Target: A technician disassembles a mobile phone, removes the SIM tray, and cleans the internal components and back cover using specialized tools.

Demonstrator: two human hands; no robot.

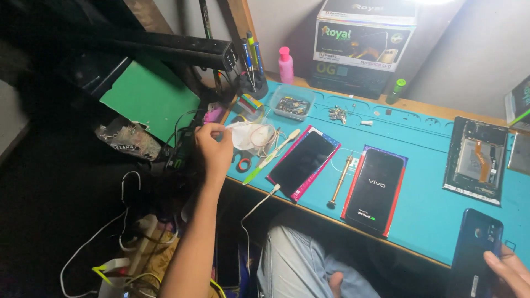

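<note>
Blue phone back cover (475,251) gripped by right hand (510,270).
Left hand (212,148) fingers pinch together by cables; two phones (371,190) lie unopened on table (436,215).

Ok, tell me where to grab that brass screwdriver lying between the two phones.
Probably pinch the brass screwdriver at mid-shaft from above: it lies flat on the blue mat, and the phones flanking it leave little room for a hand from the sides.

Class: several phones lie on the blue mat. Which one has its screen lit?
The phone right of the brass screwdriver: its screen shows a logo, while the phone left of it stays dark.
</note>
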